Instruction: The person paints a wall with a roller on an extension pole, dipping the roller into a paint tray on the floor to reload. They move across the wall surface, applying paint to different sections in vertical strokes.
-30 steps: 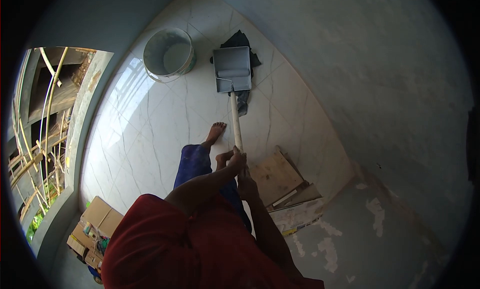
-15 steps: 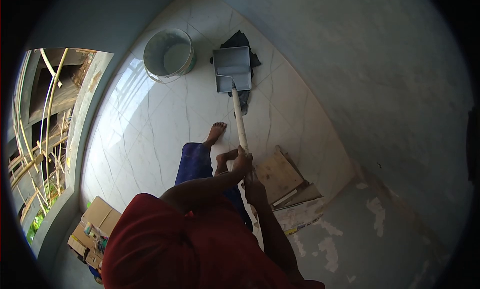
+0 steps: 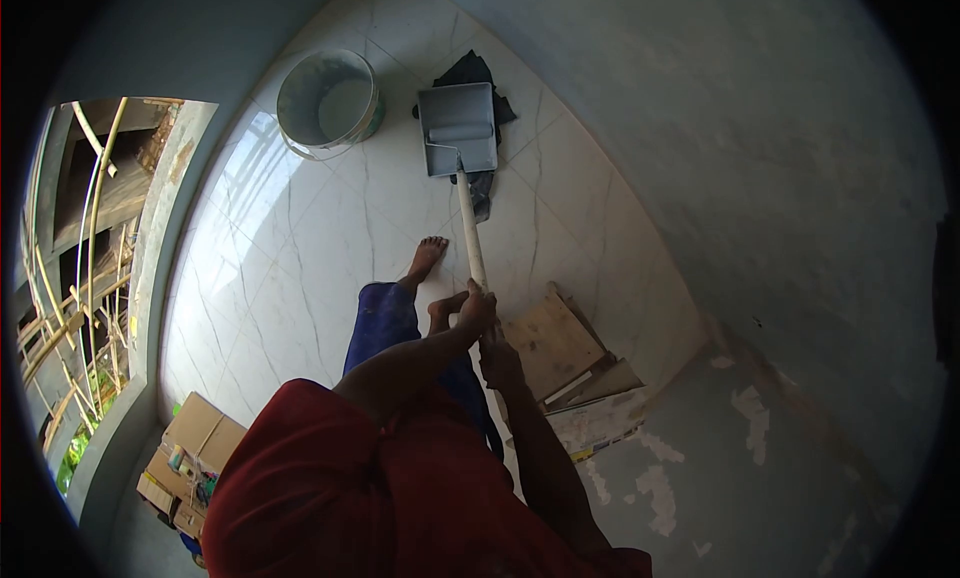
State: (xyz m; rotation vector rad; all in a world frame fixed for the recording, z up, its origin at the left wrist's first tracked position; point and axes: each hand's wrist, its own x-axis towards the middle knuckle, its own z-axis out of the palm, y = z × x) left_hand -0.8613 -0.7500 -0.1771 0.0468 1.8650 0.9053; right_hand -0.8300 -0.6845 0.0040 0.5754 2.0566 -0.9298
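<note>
My left hand (image 3: 477, 308) is wrapped round the pale pole (image 3: 468, 218) of a paint roller. Just behind it, nearer my body, my right hand (image 3: 500, 362) is closed round the same pole. At the pole's far end, the roller head (image 3: 462, 133) lies across the inside of a grey paint tray (image 3: 457, 100). Dark cloth or plastic (image 3: 468, 68) shows beneath the tray on the tiled floor. Left of the tray stands a large bucket (image 3: 290, 108) with light grey content at its bottom.
My bare feet (image 3: 430, 256) are between the bucket and wooden boards (image 3: 550, 343) on the right. Cardboard boxes (image 3: 205, 423) lie at the lower left, below a window opening with bamboo poles outside. Grey walls (image 3: 700, 128) rise on both sides.
The view has shifted slightly, so the tray and bucket appear a little higher and further left. The roller head sits slightly nearer to me within the tray. Both hands keep their hold.
</note>
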